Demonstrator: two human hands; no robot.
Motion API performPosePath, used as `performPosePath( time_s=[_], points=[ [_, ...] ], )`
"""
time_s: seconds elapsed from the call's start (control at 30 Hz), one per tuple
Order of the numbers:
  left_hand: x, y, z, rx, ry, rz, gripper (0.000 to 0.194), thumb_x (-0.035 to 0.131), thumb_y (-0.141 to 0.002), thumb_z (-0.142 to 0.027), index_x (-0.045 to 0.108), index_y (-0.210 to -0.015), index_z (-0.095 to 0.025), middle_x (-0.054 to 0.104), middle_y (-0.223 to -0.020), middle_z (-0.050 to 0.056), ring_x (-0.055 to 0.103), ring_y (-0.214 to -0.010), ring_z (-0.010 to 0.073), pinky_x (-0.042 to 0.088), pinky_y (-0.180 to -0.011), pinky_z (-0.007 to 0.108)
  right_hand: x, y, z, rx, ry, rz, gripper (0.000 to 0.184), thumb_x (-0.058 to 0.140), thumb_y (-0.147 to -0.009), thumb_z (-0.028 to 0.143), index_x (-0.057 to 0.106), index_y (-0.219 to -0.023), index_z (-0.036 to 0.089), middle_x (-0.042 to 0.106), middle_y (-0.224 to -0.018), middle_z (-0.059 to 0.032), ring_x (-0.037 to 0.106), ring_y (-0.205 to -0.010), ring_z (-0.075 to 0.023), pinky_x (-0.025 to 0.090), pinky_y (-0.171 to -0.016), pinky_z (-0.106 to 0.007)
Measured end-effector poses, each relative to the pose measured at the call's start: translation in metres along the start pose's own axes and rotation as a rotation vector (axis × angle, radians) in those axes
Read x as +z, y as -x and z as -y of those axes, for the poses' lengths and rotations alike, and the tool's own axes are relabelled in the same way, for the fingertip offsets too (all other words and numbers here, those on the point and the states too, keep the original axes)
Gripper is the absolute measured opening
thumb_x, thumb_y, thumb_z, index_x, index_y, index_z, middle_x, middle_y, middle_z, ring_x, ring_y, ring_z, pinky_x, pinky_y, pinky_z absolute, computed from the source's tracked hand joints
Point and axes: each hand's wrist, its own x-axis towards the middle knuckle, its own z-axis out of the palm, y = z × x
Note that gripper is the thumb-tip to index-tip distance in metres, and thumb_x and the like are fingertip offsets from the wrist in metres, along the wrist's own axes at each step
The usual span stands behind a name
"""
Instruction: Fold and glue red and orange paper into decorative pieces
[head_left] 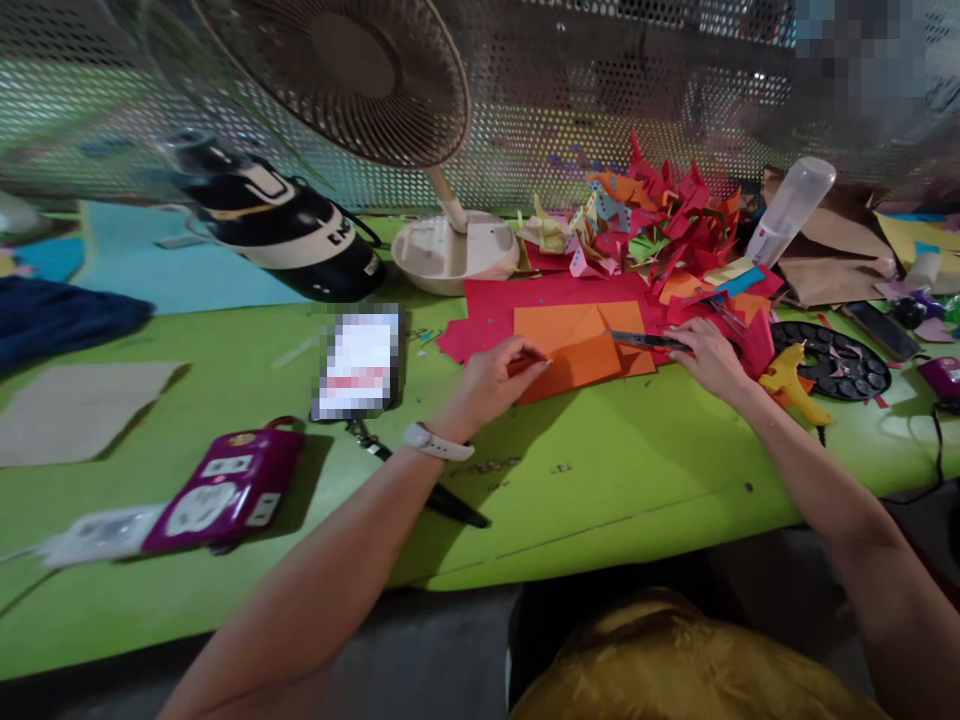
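My left hand [504, 382], a white watch band on its wrist, pinches the left part of a folded orange sheet of paper [581, 365]. In my right hand [709, 355] is a slim dark utility knife [646, 341], its tip pointing left onto the orange paper. More orange paper lies under the folded part, and red paper sheets [555, 291] spread beneath and behind it. A yellow glue gun [796, 385] rests just right of my right hand, at the edge of a black round tray [847, 362].
Behind the paper stands a heap of red and coloured paper pieces [660, 215], beside a fan [454, 250]. A black bottle [289, 235], a phone [358, 362] and a purple power socket [232, 488] are at left. A clear bottle [793, 205] stands back right.
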Motion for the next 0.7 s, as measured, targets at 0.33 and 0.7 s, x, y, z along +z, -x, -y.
performPosePath(
  time_s=[0.33,0.7],
  points=[
    [0.011,0.004,-0.004,0.18,-0.343,-0.114,0.035,0.046,-0.099,-0.038,0.06,-0.126,-0.019,0.062,-0.135,0.014,0.055,-0.127,0.0292,0.04,-0.108,0.046,-0.01,0.006,0.0,-0.01,-0.031,0.087,0.033,0.063,-0.089,0.024,0.071,-0.121,0.029,0.065,-0.113,-0.0077,0.058,-0.11,-0.0285,0.049,-0.094,-0.044],
    [0.033,0.022,-0.012,0.338,-0.552,0.345,0.084,0.025,-0.095,-0.072,0.018,-0.159,-0.018,0.013,-0.166,0.011,0.008,-0.154,0.0259,0.004,-0.124,0.046,-0.003,0.002,-0.015,-0.103,-0.153,0.087,0.03,0.067,-0.088,0.026,0.073,-0.118,0.028,0.066,-0.112,-0.0088,0.062,-0.105,-0.0262,0.05,-0.093,-0.044]
  ],
)
